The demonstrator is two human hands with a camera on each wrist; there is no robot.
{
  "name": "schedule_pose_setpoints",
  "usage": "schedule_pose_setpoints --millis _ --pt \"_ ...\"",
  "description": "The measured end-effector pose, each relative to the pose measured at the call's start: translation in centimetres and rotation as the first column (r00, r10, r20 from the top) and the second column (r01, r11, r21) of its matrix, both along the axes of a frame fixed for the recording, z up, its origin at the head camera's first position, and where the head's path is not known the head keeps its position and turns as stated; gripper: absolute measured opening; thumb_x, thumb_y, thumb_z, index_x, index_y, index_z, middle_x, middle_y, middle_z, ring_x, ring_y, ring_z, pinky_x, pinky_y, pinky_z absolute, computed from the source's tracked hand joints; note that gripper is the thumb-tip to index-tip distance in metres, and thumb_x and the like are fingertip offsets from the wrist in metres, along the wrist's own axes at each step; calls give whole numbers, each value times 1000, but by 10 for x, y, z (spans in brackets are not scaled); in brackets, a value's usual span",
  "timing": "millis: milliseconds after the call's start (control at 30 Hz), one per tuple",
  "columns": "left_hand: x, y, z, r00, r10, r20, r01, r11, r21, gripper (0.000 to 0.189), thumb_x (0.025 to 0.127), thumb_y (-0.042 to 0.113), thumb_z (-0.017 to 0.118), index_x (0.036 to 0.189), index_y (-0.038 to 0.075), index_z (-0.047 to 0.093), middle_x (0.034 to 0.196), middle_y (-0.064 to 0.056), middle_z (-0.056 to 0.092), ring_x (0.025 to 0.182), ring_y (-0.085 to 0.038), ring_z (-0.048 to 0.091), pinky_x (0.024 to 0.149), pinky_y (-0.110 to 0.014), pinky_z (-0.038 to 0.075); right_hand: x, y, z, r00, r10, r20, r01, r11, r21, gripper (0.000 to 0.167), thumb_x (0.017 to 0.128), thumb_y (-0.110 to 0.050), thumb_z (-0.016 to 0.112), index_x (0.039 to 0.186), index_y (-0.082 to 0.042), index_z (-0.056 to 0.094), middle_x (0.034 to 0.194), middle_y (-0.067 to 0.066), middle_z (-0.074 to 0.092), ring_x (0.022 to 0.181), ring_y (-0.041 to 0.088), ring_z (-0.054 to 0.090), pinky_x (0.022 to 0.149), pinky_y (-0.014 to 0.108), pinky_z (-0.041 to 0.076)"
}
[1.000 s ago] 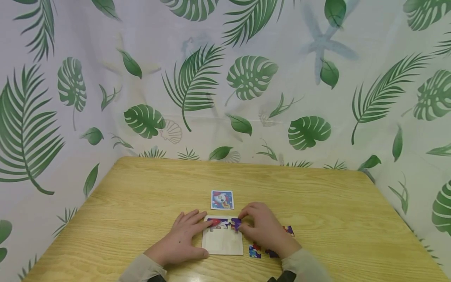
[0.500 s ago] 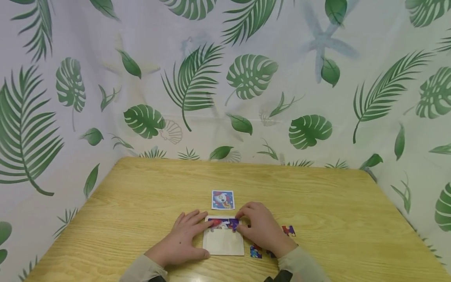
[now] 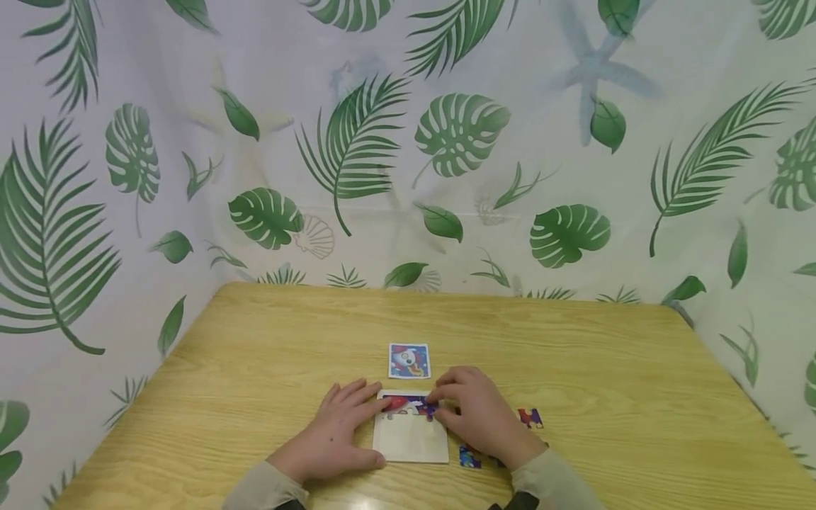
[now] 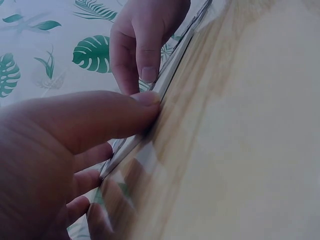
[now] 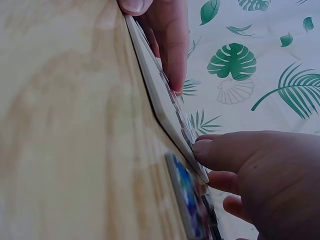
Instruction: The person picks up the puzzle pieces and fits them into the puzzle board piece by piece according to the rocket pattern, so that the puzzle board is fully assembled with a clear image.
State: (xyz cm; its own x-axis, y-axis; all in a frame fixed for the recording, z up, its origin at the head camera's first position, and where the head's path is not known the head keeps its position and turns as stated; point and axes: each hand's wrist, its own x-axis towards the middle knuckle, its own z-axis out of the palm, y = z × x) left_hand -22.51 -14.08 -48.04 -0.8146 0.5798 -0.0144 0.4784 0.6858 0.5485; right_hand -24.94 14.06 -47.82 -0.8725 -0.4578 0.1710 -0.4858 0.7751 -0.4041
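Observation:
A pale square puzzle board lies on the table with a row of joined picture pieces along its far side. My left hand rests at the board's left, its fingers straight, index fingertip on the red piece and thumb at the near left corner. At the far right corner, my right hand pinches a purple puzzle piece between thumb and index finger, low against the board. That piece is partly hidden by the fingers. In the right wrist view, the right thumb touches the board's edge.
Beyond the board lies a small picture card with a rocket on it. Loose puzzle pieces lie to the right: a red and purple one and a blue one, with others partly under my right forearm. A leaf-patterned curtain surrounds the table.
My right hand has shifted slightly left with the purple piece, bringing it against the row. The left hand has stayed on the board. The whole view has drifted a little.

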Motion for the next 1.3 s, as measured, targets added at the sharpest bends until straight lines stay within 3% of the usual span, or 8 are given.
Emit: schedule_pose_setpoints --millis 267,533,833,1100,1300 --pt "-2 12 -4 1000 1 21 0 1000 -11 88 80 57 74 156 25 43 165 -1 28 153 -30 13 119 -61 -2 5 12 -1 1000 -13 -3 13 1000 3 17 91 -26 75 107 -28 80 122 -1 65 123 27 52 108 54 41" --pt "-9 23 -8 1000 -13 -13 13 1000 13 92 80 57 76 157 20 40 164 -2 30 153 -29 16 120 -59 1 1 35 -1 1000 -12 -21 11 998 -57 21 90 -25 76 111 -25 77 122 -1 64 120 29 55 104 55 44" --pt "-6 14 -10 1000 -4 8 4 1000 -20 97 77 56 78 158 21 38 165 0 26 153 -26 16 122 -56 1 5 76 2 984 -115 137 131 985 -113 27 93 -34 74 118 -27 73 135 5 58 131 36 46 108 63 36" --pt "-2 -5 -1 1000 12 18 -11 999 -40 94 79 57 76 157 20 40 165 3 27 154 -25 13 122 -55 1 6 65 0 999 14 47 -9 995 -102 26 87 -41 79 109 -29 76 132 6 60 125 38 50 105 64 37" --pt "-1 -4 -1 1000 9 14 -9 999 -33 94 79 57 76 157 19 41 165 2 28 153 -26 14 122 -56 1 7 65 1 999 9 36 -6 997 -76 23 85 -40 81 106 -32 77 132 5 60 125 37 50 106 63 36"
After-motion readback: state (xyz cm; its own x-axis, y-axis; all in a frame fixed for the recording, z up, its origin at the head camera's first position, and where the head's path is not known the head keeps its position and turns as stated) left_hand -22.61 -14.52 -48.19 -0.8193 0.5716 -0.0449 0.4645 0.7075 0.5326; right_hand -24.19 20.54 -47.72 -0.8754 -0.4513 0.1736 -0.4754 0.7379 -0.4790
